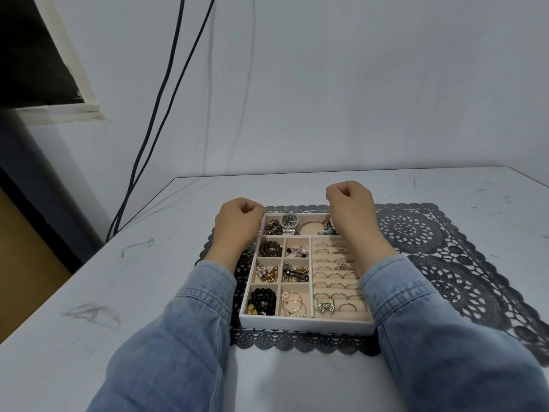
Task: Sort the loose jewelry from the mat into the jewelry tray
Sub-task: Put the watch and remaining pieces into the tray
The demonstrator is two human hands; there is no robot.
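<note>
head view: we look down on a table [133, 263] that bears a dark lace mat [430, 263].
tray [306, 325]: we find it on the mat's 9 o'clock half, white-rimmed, with its 6 o'clock wall nearest us.
jewelry [269, 273]: we see it lying in the tray's compartments.
watch [289, 220]: it sits in the long compartment along the tray's 12 o'clock edge, with a bangle [310, 228] just beside it at 3 o'clock.
rings [335, 285]: they stand in the slotted rows that fill the tray's 3 to 5 o'clock part.
beads [263, 300]: black, in the 7 o'clock corner compartment; hoops [294, 304] lie in the compartment next to them at 3 o'clock.
left hand [237, 224]: at the tray's 11 o'clock corner, back up, fingers curled into a fist; we see nothing in it, and we cannot tell whether it touches the tray.
right hand [352, 212]: over the tray's 1 o'clock corner, hiding the end of the long compartment, fingers curled into a fist; we see nothing in it.
sleeves [184, 337]: denim; the left runs along the tray's 9 o'clock side, the right crosses its 3 o'clock wall.
cables [160, 114]: two dark ones hang down the wall [356, 84] at the table's 11 o'clock.
</note>
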